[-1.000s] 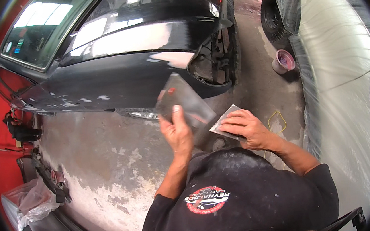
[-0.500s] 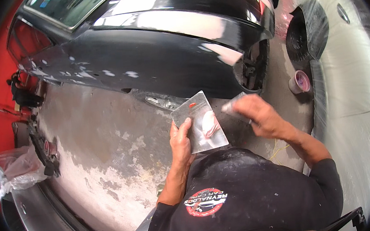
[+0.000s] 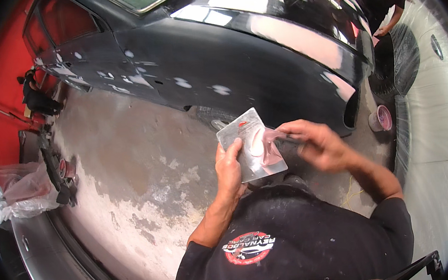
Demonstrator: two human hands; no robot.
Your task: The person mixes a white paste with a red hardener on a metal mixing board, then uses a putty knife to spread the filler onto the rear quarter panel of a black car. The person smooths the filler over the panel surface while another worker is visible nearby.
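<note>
Risk of pink paste (image 3: 273,151) slipping off plate (image 3: 230,134) pinched in left hand (image 3: 229,167) if tilted by spreader (image 3: 290,139) pinched in right hand (image 3: 322,145).

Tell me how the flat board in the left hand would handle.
The board is probably stiff: its edges run straight, with no visible sag. It is likely fairly light, since the left hand alone holds it. The glossy pink paste on its face might make that area slippery.
</note>
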